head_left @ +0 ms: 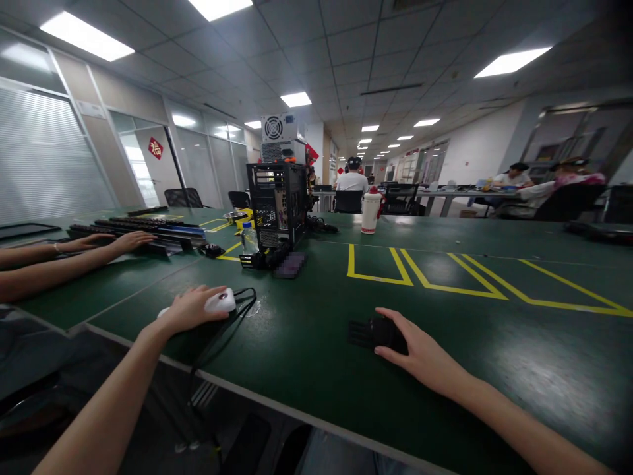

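My left hand (190, 308) rests on the green table with its fingers around a white rounded device (221, 301) that has a dark, lens-like circle on its end. A thin black cord (242, 315) loops beside it and runs over the table's front edge. To the right, my right hand (403, 343) grips a small black object (380, 332) between thumb and fingers. Several dark prongs or strips stick out from its left side, and its exact kind cannot be made out. Part of it is hidden by my fingers.
An open black computer case (279, 204) carries metal power supplies (280, 135). Nearby stand a clear bottle (248, 239) and a white cup (370, 212). A co-worker's hands (131, 241) lie by a row of keyboards (143, 227) at left. Yellow tape (380, 280) marks the green table (306, 343).
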### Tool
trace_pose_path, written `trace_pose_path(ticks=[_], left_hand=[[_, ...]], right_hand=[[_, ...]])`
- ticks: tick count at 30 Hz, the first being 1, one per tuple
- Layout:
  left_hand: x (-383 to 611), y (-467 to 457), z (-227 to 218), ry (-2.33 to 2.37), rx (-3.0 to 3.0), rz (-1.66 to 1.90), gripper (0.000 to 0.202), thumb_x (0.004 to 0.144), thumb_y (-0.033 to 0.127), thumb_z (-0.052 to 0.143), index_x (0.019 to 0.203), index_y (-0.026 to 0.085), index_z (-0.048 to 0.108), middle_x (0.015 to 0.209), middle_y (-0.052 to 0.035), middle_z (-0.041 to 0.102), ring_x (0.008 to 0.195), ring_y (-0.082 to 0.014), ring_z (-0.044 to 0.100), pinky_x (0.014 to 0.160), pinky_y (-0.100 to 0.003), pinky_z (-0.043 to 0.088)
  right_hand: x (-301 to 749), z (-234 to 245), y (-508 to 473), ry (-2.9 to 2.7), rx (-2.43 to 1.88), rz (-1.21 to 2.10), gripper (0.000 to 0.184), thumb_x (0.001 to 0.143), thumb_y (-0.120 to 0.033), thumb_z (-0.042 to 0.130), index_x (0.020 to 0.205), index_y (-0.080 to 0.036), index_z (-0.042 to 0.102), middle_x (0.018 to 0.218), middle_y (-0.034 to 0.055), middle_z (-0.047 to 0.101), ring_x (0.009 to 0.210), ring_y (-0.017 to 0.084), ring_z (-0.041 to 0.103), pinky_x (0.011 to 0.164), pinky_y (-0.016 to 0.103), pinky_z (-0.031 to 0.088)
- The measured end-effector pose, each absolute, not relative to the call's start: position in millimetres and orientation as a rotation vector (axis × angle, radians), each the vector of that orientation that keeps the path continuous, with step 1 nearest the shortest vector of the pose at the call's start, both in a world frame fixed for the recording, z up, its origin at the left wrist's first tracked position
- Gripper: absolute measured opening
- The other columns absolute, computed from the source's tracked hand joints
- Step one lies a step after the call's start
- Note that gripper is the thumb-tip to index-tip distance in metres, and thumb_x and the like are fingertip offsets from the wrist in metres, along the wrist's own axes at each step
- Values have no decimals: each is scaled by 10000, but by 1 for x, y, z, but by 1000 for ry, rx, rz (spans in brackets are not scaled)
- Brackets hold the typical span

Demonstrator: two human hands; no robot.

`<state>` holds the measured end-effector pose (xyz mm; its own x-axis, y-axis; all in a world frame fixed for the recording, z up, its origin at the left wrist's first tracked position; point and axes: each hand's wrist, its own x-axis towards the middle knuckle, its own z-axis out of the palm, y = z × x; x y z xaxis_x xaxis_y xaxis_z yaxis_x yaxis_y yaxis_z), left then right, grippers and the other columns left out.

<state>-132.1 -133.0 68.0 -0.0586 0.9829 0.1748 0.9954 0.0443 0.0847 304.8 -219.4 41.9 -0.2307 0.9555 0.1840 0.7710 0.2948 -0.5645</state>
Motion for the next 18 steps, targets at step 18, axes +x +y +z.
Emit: trace_pose_path(ticks=[18], left_hand=[[152, -158, 73, -910, -3429, -446, 956, 557, 558, 598, 1299, 168, 138, 1332, -120, 243, 1204, -283, 250, 960, -386, 254]], right_hand=[[356, 47, -206, -1772, -1393, 1045, 825, 599, -359, 637, 1259, -205, 166, 1202, 119, 403, 1060, 196, 468, 906, 394, 362]])
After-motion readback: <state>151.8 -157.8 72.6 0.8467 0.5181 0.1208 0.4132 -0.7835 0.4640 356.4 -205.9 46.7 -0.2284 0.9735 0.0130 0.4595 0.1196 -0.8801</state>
